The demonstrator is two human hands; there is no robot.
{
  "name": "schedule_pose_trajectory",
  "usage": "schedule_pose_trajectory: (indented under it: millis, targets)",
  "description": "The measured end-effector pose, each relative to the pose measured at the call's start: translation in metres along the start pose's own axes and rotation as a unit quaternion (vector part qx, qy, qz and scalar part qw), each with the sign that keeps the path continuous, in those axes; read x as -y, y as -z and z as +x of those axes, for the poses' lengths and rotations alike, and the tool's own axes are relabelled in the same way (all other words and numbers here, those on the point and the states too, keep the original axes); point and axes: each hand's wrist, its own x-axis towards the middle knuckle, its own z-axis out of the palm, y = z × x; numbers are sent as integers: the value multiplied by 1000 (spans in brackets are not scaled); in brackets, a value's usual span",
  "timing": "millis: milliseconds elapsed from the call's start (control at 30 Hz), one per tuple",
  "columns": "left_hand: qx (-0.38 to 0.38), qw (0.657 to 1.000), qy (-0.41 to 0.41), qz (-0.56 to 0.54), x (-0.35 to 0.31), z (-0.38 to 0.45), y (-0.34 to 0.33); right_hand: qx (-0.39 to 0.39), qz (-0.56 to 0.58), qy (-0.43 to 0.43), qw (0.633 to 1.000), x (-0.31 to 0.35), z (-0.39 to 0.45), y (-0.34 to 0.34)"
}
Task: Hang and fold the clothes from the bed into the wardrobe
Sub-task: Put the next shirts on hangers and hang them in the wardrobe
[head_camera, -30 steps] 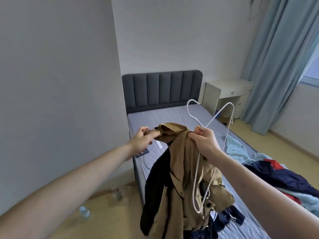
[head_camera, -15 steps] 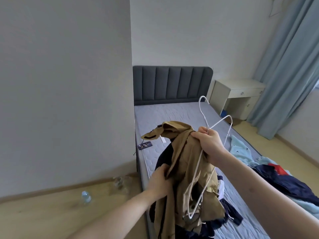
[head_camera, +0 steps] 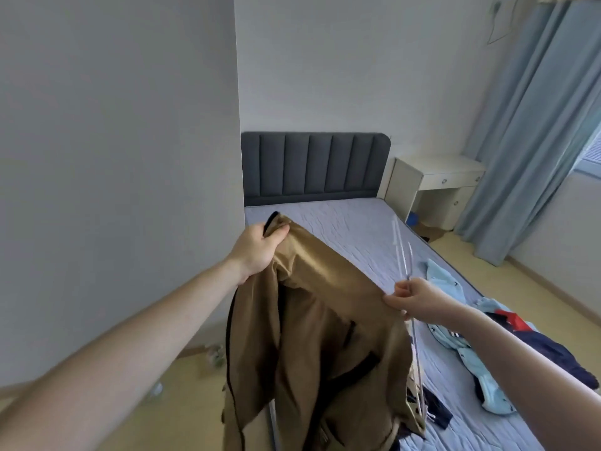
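A tan jacket [head_camera: 325, 336] with a dark lining hangs spread in front of me over the bed's near left side. My left hand [head_camera: 257, 247] grips its upper left edge. My right hand [head_camera: 418, 299] pinches the jacket's upper right edge together with a thin white wire hanger [head_camera: 403, 252], which shows edge-on, blurred, above and below the hand. Several more clothes lie on the bed [head_camera: 351, 229] at the right: a light blue garment [head_camera: 448, 291] and a navy and red one [head_camera: 533, 336]. No wardrobe is in view.
A grey wall [head_camera: 113, 190] stands close on the left. The dark padded headboard [head_camera: 312, 167] is at the far end, a cream bedside desk [head_camera: 435, 183] beside it, and blue curtains [head_camera: 536, 125] on the right. Small bottles [head_camera: 156, 390] lie on the wooden floor at the left.
My left hand rose from the jacket's middle to its upper left edge. The bunched jacket has been pulled wide between both hands. The hanger has turned edge-on in my right hand.
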Motion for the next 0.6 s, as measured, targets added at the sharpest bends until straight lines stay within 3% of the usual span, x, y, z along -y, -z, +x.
schedule_pose_trajectory:
  millis: [133, 400, 600]
  targets:
    - [-4, 992, -69, 109, -24, 9, -5, -61, -44, 35, 997, 9, -8, -5]
    - [-48, 977, -15, 208, -21, 25, 11, -153, 35, 152, 976, 32, -39, -23]
    - [-70, 965, 8, 254, -13, 33, 34, -210, 107, 172, 956, 37, -46, -25]
